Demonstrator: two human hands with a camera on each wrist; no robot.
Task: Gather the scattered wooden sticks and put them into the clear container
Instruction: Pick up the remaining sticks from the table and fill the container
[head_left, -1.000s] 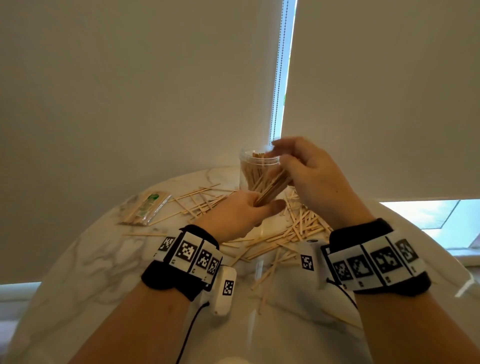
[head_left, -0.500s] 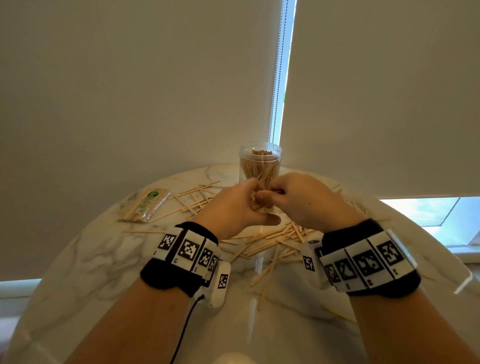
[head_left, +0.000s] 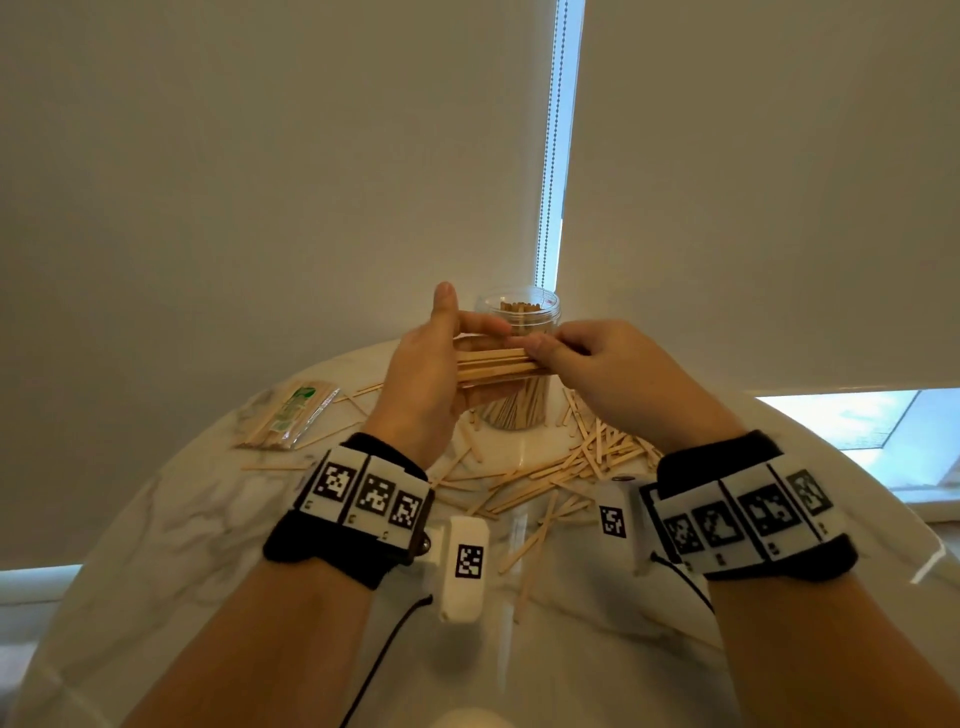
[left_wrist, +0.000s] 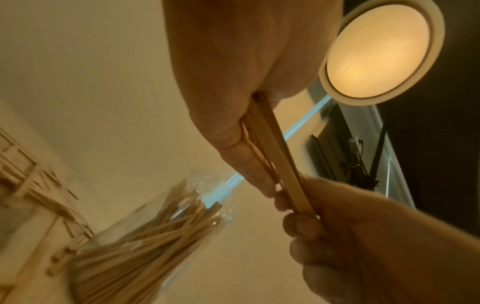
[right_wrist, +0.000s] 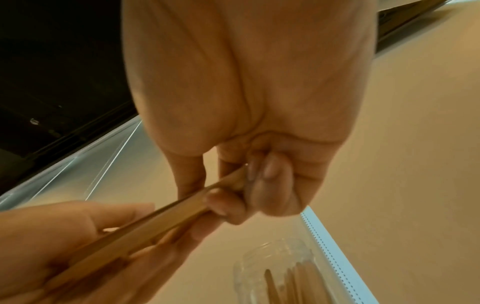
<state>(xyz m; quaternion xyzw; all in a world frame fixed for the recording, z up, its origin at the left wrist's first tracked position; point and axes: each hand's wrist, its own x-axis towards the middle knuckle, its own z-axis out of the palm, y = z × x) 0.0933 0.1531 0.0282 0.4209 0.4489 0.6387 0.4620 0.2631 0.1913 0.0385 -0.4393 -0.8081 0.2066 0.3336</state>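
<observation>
A clear container (head_left: 524, 312) stands at the back of the marble table (head_left: 197, 519), packed with upright wooden sticks. In front of it a bundle of sticks (head_left: 493, 366) is held level between both hands. My left hand (head_left: 431, 379) supports the bundle's left end on straight fingers, thumb raised. My right hand (head_left: 608, 374) pinches the right end with curled fingers. The left wrist view shows the bundle (left_wrist: 272, 148) running from my left hand (left_wrist: 246, 82) to my right hand (left_wrist: 363, 246), above the container (left_wrist: 155, 226). In the right wrist view, right fingers (right_wrist: 259, 185) grip the bundle (right_wrist: 155, 222).
Several loose sticks (head_left: 571, 467) lie scattered on the table in front of and to the right of the container. A plastic packet of sticks with a green label (head_left: 288, 415) lies at the back left. Closed blinds with a bead chain (head_left: 550, 156) hang right behind the table.
The hands dropped from the container's rim to the front of it, then rose. The bundle now lies level, and my left hand has spread out with its thumb up.
</observation>
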